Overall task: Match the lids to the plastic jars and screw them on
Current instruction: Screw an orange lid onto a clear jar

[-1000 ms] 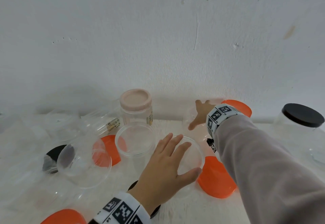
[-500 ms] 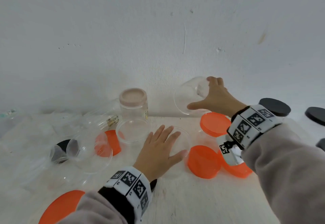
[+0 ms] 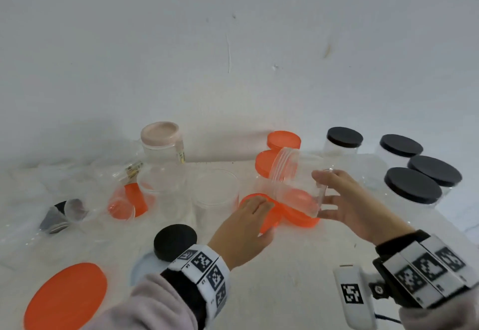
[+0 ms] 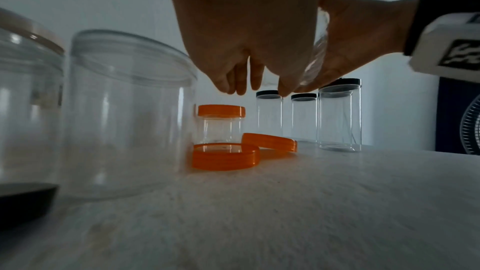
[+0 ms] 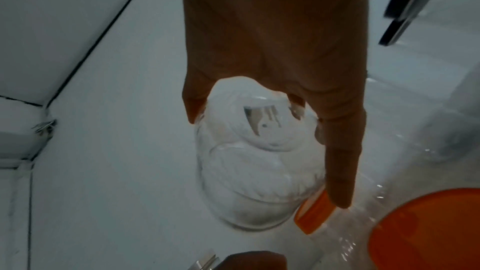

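Note:
My right hand (image 3: 327, 191) grips a clear open jar (image 3: 298, 184) by its base end. The jar is tilted, its threaded mouth pointing up and left. In the right wrist view the jar (image 5: 257, 167) sits between my thumb and fingers (image 5: 340, 171). Below it lie two orange lids: one (image 3: 252, 201) upside down, the other (image 3: 300, 217) leaning on it. My left hand (image 3: 260, 215) hovers over the upside-down lid (image 4: 226, 157) with its fingers (image 4: 233, 81) hanging straight and holding nothing, well above the lid.
Two orange-lidded jars (image 3: 283, 140) stand by the wall. Several black-lidded jars (image 3: 412, 186) fill the right side. Open clear jars (image 3: 215, 192) and a pink-lidded jar (image 3: 160, 135) stand left of centre. A black lid (image 3: 175, 241) and a large orange lid (image 3: 64, 296) lie near me.
My right hand lifted the clear jar from near the wall and brought it down over the orange lids. My left hand moved right from the open jar to above an orange lid.

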